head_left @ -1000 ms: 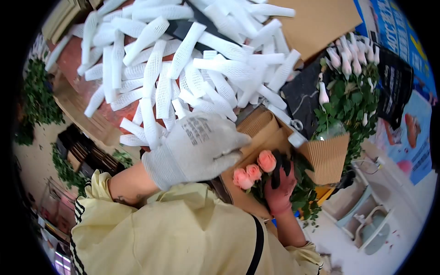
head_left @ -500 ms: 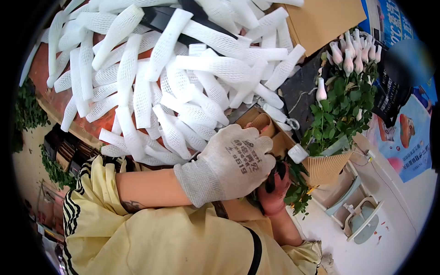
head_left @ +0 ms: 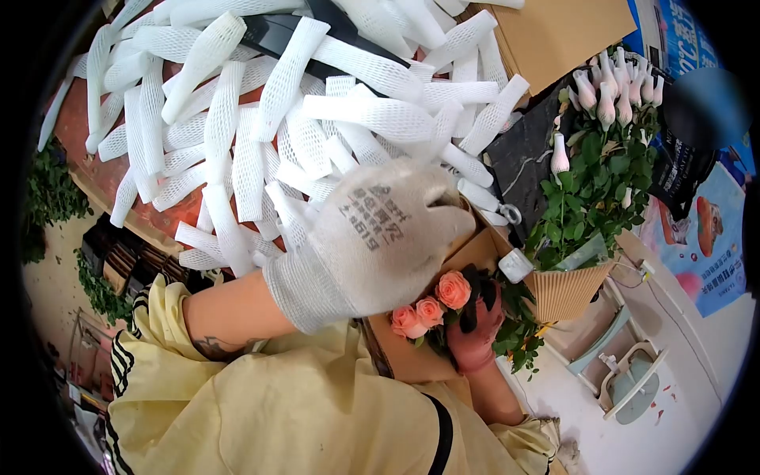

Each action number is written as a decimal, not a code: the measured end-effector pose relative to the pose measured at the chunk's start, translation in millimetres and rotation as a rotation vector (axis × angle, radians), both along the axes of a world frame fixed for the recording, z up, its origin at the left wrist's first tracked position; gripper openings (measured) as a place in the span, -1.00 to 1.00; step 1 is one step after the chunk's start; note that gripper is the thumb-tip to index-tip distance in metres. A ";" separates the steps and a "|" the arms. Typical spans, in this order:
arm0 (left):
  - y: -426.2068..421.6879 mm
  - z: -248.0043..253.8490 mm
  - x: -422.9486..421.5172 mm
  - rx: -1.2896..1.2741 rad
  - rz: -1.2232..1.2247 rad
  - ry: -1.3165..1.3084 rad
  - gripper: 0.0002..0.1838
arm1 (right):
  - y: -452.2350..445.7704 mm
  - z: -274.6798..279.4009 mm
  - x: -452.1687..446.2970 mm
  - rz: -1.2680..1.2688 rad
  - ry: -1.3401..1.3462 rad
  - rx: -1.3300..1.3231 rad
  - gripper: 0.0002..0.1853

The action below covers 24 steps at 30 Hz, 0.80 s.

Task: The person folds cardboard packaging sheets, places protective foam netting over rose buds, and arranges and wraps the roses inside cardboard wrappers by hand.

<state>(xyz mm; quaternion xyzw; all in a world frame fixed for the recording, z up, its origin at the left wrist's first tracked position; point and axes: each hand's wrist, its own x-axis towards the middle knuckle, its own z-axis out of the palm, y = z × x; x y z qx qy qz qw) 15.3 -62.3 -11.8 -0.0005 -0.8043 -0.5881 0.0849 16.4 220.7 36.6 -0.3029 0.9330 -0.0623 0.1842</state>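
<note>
My left hand (head_left: pixel 380 233), in a pale grey work glove with dark print, is over the lower edge of the white foam net sleeves (head_left: pixel 364 119). Its fingers are partly out of sight and slightly smeared, with a gap between those that show; I see nothing held. Close below it are three coral-pink roses (head_left: pixel 454 290), their heads pointing left. My right hand (head_left: pixel 475 328), in a pinkish glove dark at the fingers, is closed round their leafy stems. A corrugated cardboard piece (head_left: pixel 473 249) lies partly hidden between the hands.
At right, a corrugated cardboard wrap (head_left: pixel 566 293) holds roses with netted pink buds (head_left: pixel 609 91). A black tool-like object (head_left: pixel 340 32) lies among the sleeves. Flat cardboard (head_left: pixel 562 36) is at the back, a pale chair (head_left: pixel 633 380) at lower right.
My left hand has moved left and up, away from the cardboard and my right hand. The rose heads, hidden before, now show. My right hand has stayed almost in place.
</note>
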 end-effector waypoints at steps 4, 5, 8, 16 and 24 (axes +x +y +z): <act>-6.5 9.5 -3.4 -0.114 -0.009 -0.072 -0.68 | -5.3 5.8 -0.4 0.000 0.024 0.026 -0.49; -12.1 19.8 -1.8 -0.152 -0.083 -0.120 -0.69 | -7.0 6.4 -1.8 0.070 0.087 0.047 -0.48; -12.0 60.6 5.5 -0.243 -0.285 -0.127 -0.68 | -8.9 11.2 -1.0 0.003 -0.008 0.030 -0.55; 61.9 109.5 3.8 -0.693 -0.612 -0.009 -0.45 | -13.3 11.9 0.0 0.056 0.017 0.171 -0.60; 83.1 110.8 24.6 -0.944 -0.762 -0.081 -0.06 | 7.5 39.3 1.4 0.102 0.067 -0.031 -0.50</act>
